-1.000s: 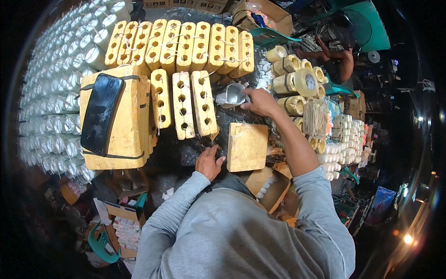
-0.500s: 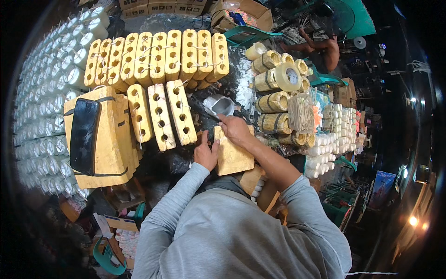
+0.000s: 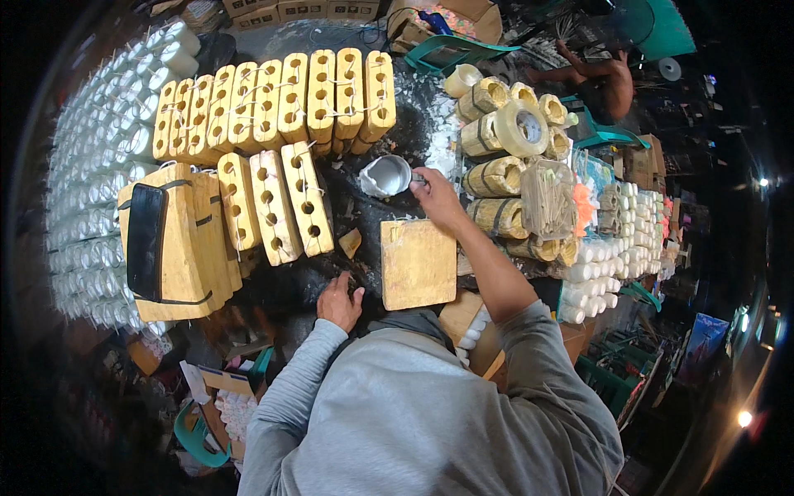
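Observation:
My right hand [image 3: 437,198] reaches forward and grips the handle of a small dented metal cup [image 3: 387,175] that sits on the dark worktable. My left hand [image 3: 339,301] rests on the table's near edge with its fingers curled and nothing in it. Between the hands lies a flat yellow wooden block [image 3: 418,263]. Just left of the cup stand three yellow moulds with round holes [image 3: 275,205], tied with string. A small wooden wedge [image 3: 351,242] lies near them.
A long row of yellow holed moulds [image 3: 281,103] lines the back. A strapped yellow block with a black pad [image 3: 169,241] stands at left, beside rows of white cylinders [image 3: 87,190]. Banded round moulds [image 3: 504,157] and white candles [image 3: 600,264] fill the right. Another person [image 3: 600,78] sits far back.
My right hand dropped from the metal cup to the flat yellow block, then went back up to the cup. My left hand rose to the block and returned to the table's near edge.

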Tool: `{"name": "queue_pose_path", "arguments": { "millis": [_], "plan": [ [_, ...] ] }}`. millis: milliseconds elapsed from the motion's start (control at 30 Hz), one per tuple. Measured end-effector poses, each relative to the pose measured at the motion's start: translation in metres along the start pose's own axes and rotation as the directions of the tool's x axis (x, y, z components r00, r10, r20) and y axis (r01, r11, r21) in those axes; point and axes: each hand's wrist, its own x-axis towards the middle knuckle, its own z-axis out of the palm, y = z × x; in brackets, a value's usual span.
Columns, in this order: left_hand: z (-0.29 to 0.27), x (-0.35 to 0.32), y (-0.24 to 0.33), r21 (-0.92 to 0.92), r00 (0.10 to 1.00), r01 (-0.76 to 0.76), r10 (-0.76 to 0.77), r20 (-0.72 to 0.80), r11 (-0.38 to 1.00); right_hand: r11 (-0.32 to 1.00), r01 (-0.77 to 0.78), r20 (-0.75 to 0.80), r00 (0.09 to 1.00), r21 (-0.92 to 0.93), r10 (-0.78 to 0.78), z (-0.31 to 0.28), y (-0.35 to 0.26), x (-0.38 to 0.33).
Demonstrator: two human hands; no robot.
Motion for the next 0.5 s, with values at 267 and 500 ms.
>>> {"name": "queue_pose_path", "arguments": {
  "millis": [267,500],
  "plan": [
    [0.012,-0.018,-0.016,0.036,0.997,0.068,-0.067,-0.03,0.997,0.98,0.134,-0.223,0.961,-0.147,-0.164,-0.018,0.007,0.018],
    [0.018,-0.017,-0.008,-0.022,0.994,0.11,-0.11,0.006,0.994,0.738,0.502,0.335,0.861,-0.451,-0.382,0.057,-0.026,-0.049]
  ]
}}
